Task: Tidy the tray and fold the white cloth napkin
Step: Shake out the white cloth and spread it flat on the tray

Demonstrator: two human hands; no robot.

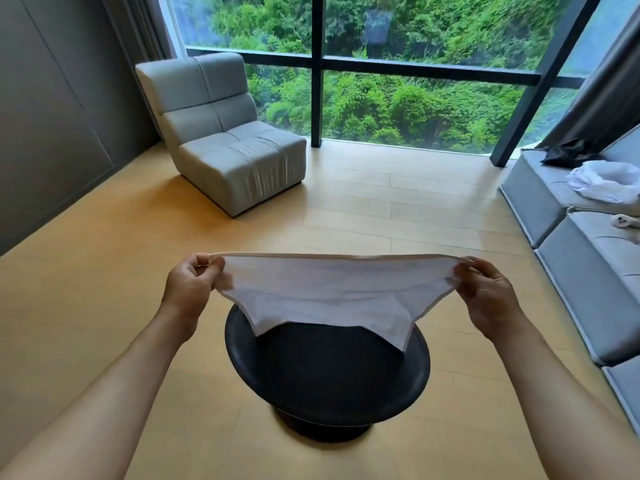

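Observation:
I hold the white cloth napkin stretched in the air between both hands. My left hand pinches its left end and my right hand pinches its right end. The top edge is pulled taut and the lower edge sags, with two corners hanging down. Below the napkin stands a round black table with a raised rim, its far part hidden behind the cloth. No tray is in view.
A grey armchair stands on the wooden floor at the back left. A grey sofa runs along the right, with white cloth and a dark garment on it. Large windows fill the back.

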